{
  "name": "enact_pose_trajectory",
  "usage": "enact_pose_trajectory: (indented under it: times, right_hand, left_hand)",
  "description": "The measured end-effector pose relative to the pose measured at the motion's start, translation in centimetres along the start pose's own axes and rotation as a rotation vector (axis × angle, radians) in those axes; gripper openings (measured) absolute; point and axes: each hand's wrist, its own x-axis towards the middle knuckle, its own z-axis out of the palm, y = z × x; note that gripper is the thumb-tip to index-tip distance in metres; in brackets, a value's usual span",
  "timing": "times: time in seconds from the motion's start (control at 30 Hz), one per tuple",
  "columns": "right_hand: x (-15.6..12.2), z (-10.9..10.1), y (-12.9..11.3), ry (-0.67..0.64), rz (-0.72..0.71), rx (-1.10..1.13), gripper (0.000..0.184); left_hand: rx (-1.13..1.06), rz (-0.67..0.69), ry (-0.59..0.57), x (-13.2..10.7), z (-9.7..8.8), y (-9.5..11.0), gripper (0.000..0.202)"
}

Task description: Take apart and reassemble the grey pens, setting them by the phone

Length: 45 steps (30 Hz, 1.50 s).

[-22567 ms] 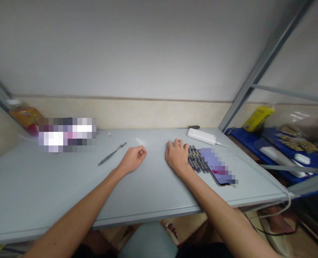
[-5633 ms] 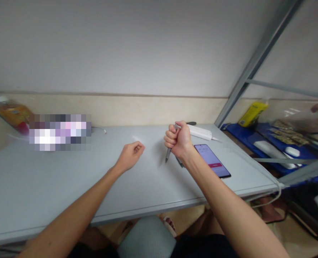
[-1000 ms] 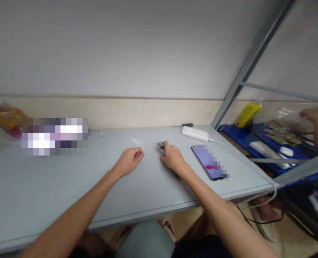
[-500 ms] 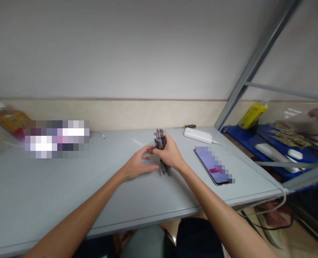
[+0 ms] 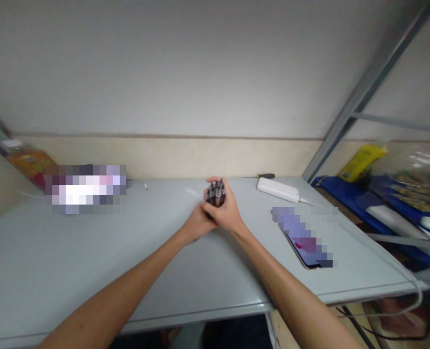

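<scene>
Grips pens (image 5: pixel 215 193) in an upright bundle over mid-tabletop (image 5: pixel 128 252) with the right hand (image 5: pixel 226 213), fingers closed round them. Curls the left hand (image 5: pixel 196 225) about the bundle's base, touching the right. Shows phone (image 5: pixel 304 240) and charger (image 5: pixel 278 189) lying well to the right.

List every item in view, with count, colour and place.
pens: one bundle, number unclear, dark grey, upright at mid-table
table: one, pale grey, against the wall
phone: one, dark, flat on the table to the right
power strip: one, white, back right of the table
screwdriver: one, black handle, behind the power strip
yellow packet: one, on the next bench, right
blue mat: one, next bench
orange packet: one, far left
left hand: grip low on the pens
right hand: grip around the pens
</scene>
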Motion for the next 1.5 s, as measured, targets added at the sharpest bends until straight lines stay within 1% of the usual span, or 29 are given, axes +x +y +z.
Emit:
enact_pose_trajectory:
  times: [0.1, 0.23, 0.33, 0.47, 0.53, 0.67, 0.73, 0.8, 0.9, 0.97, 1.07, 1.13, 1.23, 1.33, 1.4, 1.5]
  right_hand:
    - [-0.3, 0.2, 0.6, 0.013, 0.03, -0.054, 0.049]
    - [-0.4, 0.1, 0.8, 0.018, 0.07, -0.075, 0.05]
    - [-0.4, 0.0, 0.8, 0.021, 0.112, -0.004, 0.05]
    - [-0.5, 0.0, 0.7, 0.012, 0.147, 0.082, 0.052]
    - [-0.7, 0.0, 0.6, 0.014, 0.15, 0.091, 0.052]
    - [-0.9, -0.3, 0.2, -0.009, 0.154, 0.034, 0.054]
    - [-0.9, -0.4, 0.1, -0.013, 0.156, 0.03, 0.055]
    - [-0.8, -0.6, 0.2, 0.004, 0.169, 0.076, 0.055]
    - [-0.5, -0.7, 0.2, 0.043, 0.207, 0.18, 0.056]
    - [-0.4, -0.8, 0.1, 0.049, 0.236, 0.234, 0.055]
    - [-0.2, -0.9, -0.1, 0.027, 0.262, 0.265, 0.052]
    - [-0.2, -1.1, -0.3, 0.005, 0.246, 0.247, 0.049]
    - [-0.3, -1.2, -0.4, -0.059, 0.238, 0.21, 0.041]
    - [-0.6, -1.2, -0.5, -0.091, 0.263, 0.19, 0.036]
    - [-0.7, -1.1, -0.6, -0.093, 0.269, 0.193, 0.045]
    - [-0.9, -1.1, -0.6, -0.104, 0.268, 0.227, 0.066]
  left_hand:
    - [0.07, 0.03, 0.055, -0.2, 0.3, -0.6, 0.038]
    - [0.124, 0.055, 0.084, -0.4, 0.5, -1.1, 0.042]
    - [0.136, 0.073, 0.087, -0.4, 0.6, -1.1, 0.044]
    - [0.183, 0.061, 0.09, -0.4, 0.5, -1.3, 0.049]
    - [0.208, 0.062, 0.078, -0.4, 0.5, -1.5, 0.051]
    - [0.225, 0.075, 0.032, -0.7, 0.7, -1.4, 0.049]
    - [0.206, 0.079, 0.052, -0.9, 0.9, -1.1, 0.055]
    - [0.172, 0.081, 0.08, -1.0, 1.0, -0.7, 0.06]
    - [0.178, 0.048, 0.043, -1.0, 0.9, -0.5, 0.051]
    - [0.26, 0.04, 0.005, -1.0, 0.7, -0.5, 0.044]
    - [0.413, 0.079, 0.0, -0.9, 0.3, -0.6, 0.045]
    - [0.454, 0.111, 0.016, -0.9, 0.1, -0.6, 0.049]
    - [0.42, 0.142, 0.052, -1.0, 0.2, -0.6, 0.052]
    - [0.329, 0.118, 0.078, -1.2, 0.3, -0.5, 0.048]
    - [0.263, 0.094, 0.089, -1.4, 0.4, -0.5, 0.047]
    - [0.193, 0.075, 0.103, -1.7, 0.5, -0.6, 0.051]
